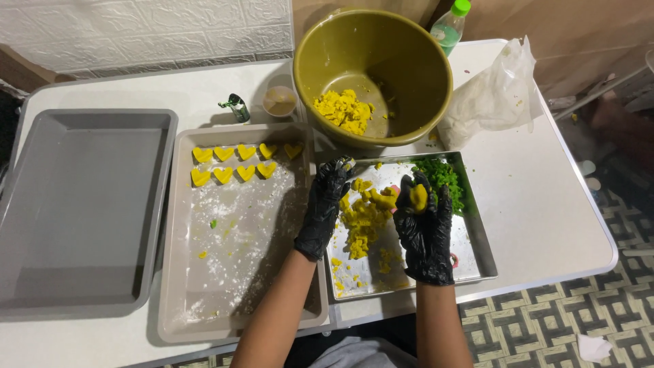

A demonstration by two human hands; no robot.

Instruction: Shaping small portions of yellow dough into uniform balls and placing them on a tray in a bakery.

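A small lump of yellow dough (418, 197) was held in the right hand (426, 228), which was gloved in black and curled around it with the fingers closed on the piece. The left hand (323, 208), also in a black glove, was laid flat along the left rim of the steel tray (477, 255), its fingers stretched out and nothing gripped; the fingertips were near the loose yellow dough crumbles (364, 221) heaped in the tray's middle. A patch of chopped green bits (444, 178) was piled in the tray's far right corner, just beside the right hand. To the left, a beige tray (238, 272) dusted with flour was set, and nine yellow heart shapes (235, 163) were lined in two rows at its far end. Further left an empty grey tray (82, 204) was placed. Beyond the steel tray an olive bowl (372, 75) with more yellow dough was stood, with a clear plastic bag (494, 95) and a green-capped bottle (449, 26) beside it.
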